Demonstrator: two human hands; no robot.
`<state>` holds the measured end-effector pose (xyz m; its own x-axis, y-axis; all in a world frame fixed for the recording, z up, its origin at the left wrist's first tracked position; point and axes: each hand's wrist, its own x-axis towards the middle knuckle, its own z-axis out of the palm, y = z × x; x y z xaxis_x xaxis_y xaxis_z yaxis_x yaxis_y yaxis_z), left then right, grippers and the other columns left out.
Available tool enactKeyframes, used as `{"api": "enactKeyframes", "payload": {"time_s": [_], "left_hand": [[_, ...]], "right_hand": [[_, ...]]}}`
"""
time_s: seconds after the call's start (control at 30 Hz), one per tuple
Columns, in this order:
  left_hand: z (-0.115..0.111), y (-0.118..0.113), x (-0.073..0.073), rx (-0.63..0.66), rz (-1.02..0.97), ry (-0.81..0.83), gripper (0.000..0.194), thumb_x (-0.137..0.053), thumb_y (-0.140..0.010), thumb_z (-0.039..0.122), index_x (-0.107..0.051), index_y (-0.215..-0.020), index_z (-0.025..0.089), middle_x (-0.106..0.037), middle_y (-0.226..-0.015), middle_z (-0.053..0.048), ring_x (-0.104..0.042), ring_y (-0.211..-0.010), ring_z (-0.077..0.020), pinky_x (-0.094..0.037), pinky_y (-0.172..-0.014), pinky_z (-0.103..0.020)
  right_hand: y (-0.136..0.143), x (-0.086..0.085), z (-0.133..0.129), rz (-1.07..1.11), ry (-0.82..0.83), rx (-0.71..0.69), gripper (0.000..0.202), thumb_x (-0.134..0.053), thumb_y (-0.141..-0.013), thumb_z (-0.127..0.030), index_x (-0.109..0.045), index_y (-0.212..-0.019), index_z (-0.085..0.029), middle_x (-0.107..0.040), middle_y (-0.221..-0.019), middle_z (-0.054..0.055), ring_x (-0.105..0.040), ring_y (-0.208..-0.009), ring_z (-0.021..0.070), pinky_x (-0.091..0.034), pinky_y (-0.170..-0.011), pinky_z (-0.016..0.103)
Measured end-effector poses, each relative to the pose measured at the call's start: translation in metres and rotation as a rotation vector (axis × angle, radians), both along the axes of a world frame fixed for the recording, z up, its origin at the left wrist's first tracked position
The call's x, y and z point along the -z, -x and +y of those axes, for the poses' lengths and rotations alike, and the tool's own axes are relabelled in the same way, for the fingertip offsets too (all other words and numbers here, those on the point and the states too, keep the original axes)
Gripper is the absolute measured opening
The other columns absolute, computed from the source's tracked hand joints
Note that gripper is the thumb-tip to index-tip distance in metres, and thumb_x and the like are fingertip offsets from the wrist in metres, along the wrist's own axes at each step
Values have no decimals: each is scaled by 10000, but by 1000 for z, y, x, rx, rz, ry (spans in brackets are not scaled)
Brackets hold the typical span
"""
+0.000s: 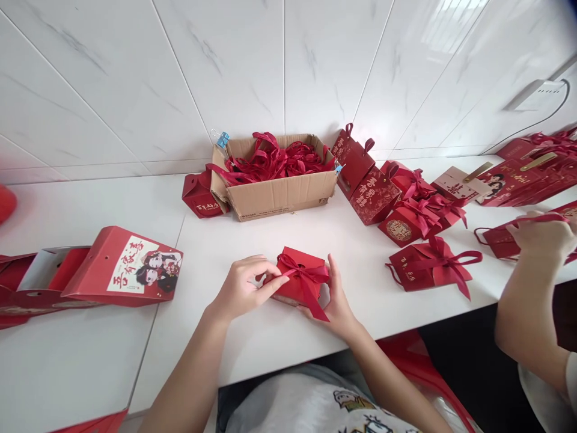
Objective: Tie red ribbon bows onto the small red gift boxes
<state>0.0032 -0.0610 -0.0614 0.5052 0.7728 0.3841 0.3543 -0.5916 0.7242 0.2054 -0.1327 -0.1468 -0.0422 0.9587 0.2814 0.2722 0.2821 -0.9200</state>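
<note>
A small red gift box [292, 296] sits on the white table, tied on top with a dark red ribbon bow [303, 273]. My left hand [246, 285] comes in from its left side, thumb and forefinger pinching a loop of the bow. Round the box's right side curls my right hand [337, 304], its thumb up along the far edge and its fingers partly hidden under the front. One ribbon tail hangs over the box's front toward my right wrist.
An open cardboard box [282, 197] full of red ribbons stands by the wall. Flat-sided red cartons [121, 267] lie left; several bow-tied boxes [428, 264] and red bags [518, 180] stand right. A co-worker's hand [541, 237] touches another red box at far right.
</note>
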Motion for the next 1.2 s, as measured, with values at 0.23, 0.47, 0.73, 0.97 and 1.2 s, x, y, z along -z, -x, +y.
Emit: {"api": "enactKeyframes", "payload": {"time_s": [0.23, 0.47, 0.73, 0.97, 1.2], "left_hand": [[2, -2, 5, 32, 146, 93, 274, -606, -843, 323, -564, -616, 176, -557, -573, 24, -449, -501, -83, -357, -481, -221], [6, -8, 17, 27, 235, 63, 301, -560, -871, 317, -511, -605, 184, -510, -554, 36, -444, -519, -90, -345, -496, -212], [10, -9, 22, -7, 312, -7, 313, -532, -882, 323, -499, -599, 193, -512, -535, 42, -449, -507, -99, -360, -504, -218], [12, -10, 24, 4, 303, -47, 294, -523, -875, 295, -508, -597, 200, -525, -537, 37, -486, -503, -106, -369, -484, -214], [12, -12, 22, -8, 334, -53, 292, -533, -875, 287, -501, -599, 199, -527, -542, 44, -479, -504, -103, -362, -491, -222]], "right_hand": [[-13, 7, 3, -66, -5, 158, 1174, -802, -640, -390, 1, -1494, -327, -376, -1421, 169, -447, -1278, 353, -435, -995, 566], [-61, 13, 23, -106, -126, 653, 1080, -779, -682, -365, -76, -1490, -229, -224, -1486, 202, -302, -1355, 382, -335, -1066, 584], [-70, -10, 23, -551, -520, 1032, 858, -723, -720, -333, -262, -1423, -161, -199, -1435, 251, -197, -1374, 443, -268, -1051, 689], [-75, 2, 27, -116, -147, 368, 365, -585, -832, -274, -567, -1197, -267, -598, -1216, 121, -560, -1168, 279, -521, -908, 491], [-115, 16, 50, 241, 143, 448, 506, -615, -798, -358, -501, -1267, -204, -575, -1311, 165, -523, -1253, 271, -442, -1010, 491]]}}
